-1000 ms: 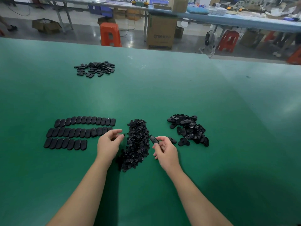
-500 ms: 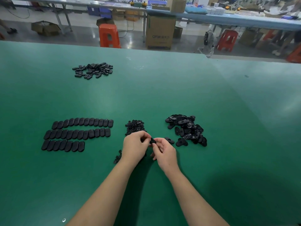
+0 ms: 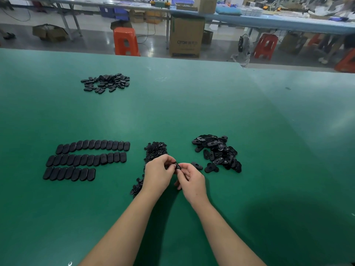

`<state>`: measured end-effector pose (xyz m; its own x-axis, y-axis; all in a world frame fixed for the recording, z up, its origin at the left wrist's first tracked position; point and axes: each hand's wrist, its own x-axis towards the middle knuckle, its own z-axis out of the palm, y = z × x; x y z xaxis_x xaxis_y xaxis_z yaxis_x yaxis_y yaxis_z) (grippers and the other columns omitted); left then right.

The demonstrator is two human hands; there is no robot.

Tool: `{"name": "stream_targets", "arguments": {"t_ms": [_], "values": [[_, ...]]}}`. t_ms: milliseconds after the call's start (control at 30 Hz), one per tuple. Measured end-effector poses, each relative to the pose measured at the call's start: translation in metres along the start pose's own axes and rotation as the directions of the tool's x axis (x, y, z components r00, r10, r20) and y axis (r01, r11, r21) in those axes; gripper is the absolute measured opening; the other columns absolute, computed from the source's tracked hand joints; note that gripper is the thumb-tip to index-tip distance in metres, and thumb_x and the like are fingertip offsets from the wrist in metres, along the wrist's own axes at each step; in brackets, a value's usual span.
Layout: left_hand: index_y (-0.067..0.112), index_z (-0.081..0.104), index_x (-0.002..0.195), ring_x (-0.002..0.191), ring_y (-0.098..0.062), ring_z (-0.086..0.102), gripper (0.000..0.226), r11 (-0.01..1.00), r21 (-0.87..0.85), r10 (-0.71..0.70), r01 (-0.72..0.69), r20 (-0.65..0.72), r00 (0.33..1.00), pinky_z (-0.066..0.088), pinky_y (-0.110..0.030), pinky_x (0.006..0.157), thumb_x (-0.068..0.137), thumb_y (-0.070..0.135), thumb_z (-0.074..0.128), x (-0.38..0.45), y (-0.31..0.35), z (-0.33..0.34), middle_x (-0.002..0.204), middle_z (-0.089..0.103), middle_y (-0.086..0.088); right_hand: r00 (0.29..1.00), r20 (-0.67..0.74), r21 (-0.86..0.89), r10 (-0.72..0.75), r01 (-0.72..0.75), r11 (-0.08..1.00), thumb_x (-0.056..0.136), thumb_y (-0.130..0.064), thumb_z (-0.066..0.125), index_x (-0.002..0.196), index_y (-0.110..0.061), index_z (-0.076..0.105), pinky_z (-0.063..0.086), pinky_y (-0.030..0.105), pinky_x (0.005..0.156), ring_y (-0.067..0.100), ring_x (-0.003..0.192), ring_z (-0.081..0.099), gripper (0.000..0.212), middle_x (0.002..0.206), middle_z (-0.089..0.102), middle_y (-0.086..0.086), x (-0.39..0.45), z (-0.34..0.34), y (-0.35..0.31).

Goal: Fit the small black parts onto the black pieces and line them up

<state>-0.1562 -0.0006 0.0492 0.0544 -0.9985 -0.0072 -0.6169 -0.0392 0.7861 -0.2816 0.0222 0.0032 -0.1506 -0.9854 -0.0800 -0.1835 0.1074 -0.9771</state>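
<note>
My left hand (image 3: 158, 172) and my right hand (image 3: 190, 179) meet above the green table (image 3: 192, 104), both pinching one black oval piece (image 3: 177, 166) between their fingertips. Whether a small part sits between the fingers is hidden. Behind and under my left hand lies a heap of small black parts (image 3: 155, 149). A loose pile of black oval pieces (image 3: 218, 152) sits to the right of my hands. Three neat rows of black ovals (image 3: 86, 160) lie to the left.
Another scattered pile of black pieces (image 3: 106, 83) lies far back on the left. One oval (image 3: 196, 165) lies alone beside my right hand. Beyond the table's far edge stand orange stools (image 3: 125, 42), a cardboard box (image 3: 186, 35) and long benches.
My left hand has left the end of the rows and moved right to meet my right hand. Both now pinch the oval piece that my right hand held alone.
</note>
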Motion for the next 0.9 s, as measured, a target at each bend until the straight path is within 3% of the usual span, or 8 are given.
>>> {"name": "stream_targets", "arguments": {"t_ms": [333, 400, 500, 600, 700, 800, 900], "values": [[0.025, 0.073, 0.081, 0.071, 0.005, 0.061, 0.013, 0.999, -0.045, -0.030, 0.029, -0.020, 0.999, 0.039, -0.007, 0.062, 0.087, 0.014, 0.070, -0.001, -0.004, 0.002, 0.073, 0.069, 0.016, 1.000, 0.013, 0.003, 0.005, -0.005, 1.000, 0.098, -0.012, 0.062, 0.107, -0.021, 0.065, 0.052, 0.023, 0.053, 0.007, 0.054, 0.062, 0.013, 0.097, 0.076, -0.001, -0.001, 0.000, -0.001], [0.026, 0.073, 0.080, 0.070, 0.003, 0.061, 0.013, 0.998, -0.057, -0.027, 0.026, -0.023, 0.999, 0.040, -0.010, 0.062, 0.087, 0.015, 0.070, -0.002, -0.005, 0.003, 0.073, 0.068, 0.016, 1.000, 0.016, 0.005, -0.002, 0.002, 1.000, 0.098, -0.012, 0.062, 0.103, -0.026, 0.065, 0.052, 0.024, 0.053, 0.008, 0.055, 0.063, 0.015, 0.093, 0.076, -0.003, -0.001, 0.000, -0.002], [0.026, 0.072, 0.080, 0.080, -0.006, 0.061, 0.013, 0.999, -0.033, 0.000, -0.002, -0.066, 0.998, 0.047, -0.024, 0.074, 0.087, 0.016, 0.071, -0.002, -0.006, 0.006, 0.083, 0.064, 0.015, 1.000, 0.019, 0.015, -0.010, 0.009, 1.000, 0.098, -0.012, 0.063, 0.098, -0.032, 0.064, 0.052, 0.025, 0.053, 0.009, 0.055, 0.063, 0.020, 0.089, 0.077, -0.006, -0.002, 0.000, -0.002], [0.024, 0.074, 0.094, 0.084, -0.008, 0.058, 0.010, 1.000, -0.021, 0.017, -0.019, -0.120, 0.993, 0.049, -0.030, 0.083, 0.087, 0.017, 0.073, -0.003, -0.007, 0.008, 0.095, 0.058, 0.011, 1.000, 0.013, 0.021, -0.024, 0.024, 0.999, 0.099, -0.012, 0.063, 0.098, -0.035, 0.063, 0.052, 0.024, 0.052, 0.009, 0.055, 0.062, 0.023, 0.089, 0.077, -0.008, -0.002, -0.001, -0.003], [0.029, 0.069, 0.116, 0.078, -0.002, 0.056, 0.032, 0.999, -0.043, -0.022, 0.018, -0.075, 0.997, 0.047, -0.027, 0.080, 0.086, 0.020, 0.075, 0.001, -0.007, 0.006, 0.102, 0.063, 0.010, 0.999, 0.012, 0.046, -0.032, 0.031, 0.998, 0.100, -0.010, 0.060, 0.101, -0.033, 0.064, 0.052, 0.026, 0.053, 0.010, 0.053, 0.059, 0.023, 0.084, 0.076, -0.005, -0.002, -0.002, -0.003], [0.030, 0.074, 0.100, 0.081, -0.011, 0.067, 0.021, 0.977, -0.175, -0.114, 0.120, 0.042, 0.993, 0.054, -0.032, 0.081, 0.082, 0.019, 0.079, 0.007, -0.009, 0.002, 0.088, 0.073, 0.008, 0.999, 0.011, 0.063, -0.040, 0.039, 0.997, 0.102, -0.008, 0.057, 0.100, -0.034, 0.064, 0.052, 0.026, 0.054, 0.012, 0.055, 0.059, 0.027, 0.080, 0.073, 0.000, -0.002, -0.003, -0.004], [0.028, 0.074, 0.081, 0.066, -0.012, 0.064, 0.014, 0.950, -0.266, -0.149, 0.166, 0.084, 0.985, 0.050, -0.029, 0.067, 0.076, 0.019, 0.084, 0.009, -0.013, 0.001, 0.072, 0.071, 0.007, 0.999, -0.001, 0.073, -0.038, 0.038, 0.997, 0.103, -0.009, 0.055, 0.100, -0.032, 0.065, 0.052, 0.026, 0.054, 0.012, 0.055, 0.059, 0.025, 0.078, 0.072, -0.001, -0.002, -0.004, -0.004]]}}
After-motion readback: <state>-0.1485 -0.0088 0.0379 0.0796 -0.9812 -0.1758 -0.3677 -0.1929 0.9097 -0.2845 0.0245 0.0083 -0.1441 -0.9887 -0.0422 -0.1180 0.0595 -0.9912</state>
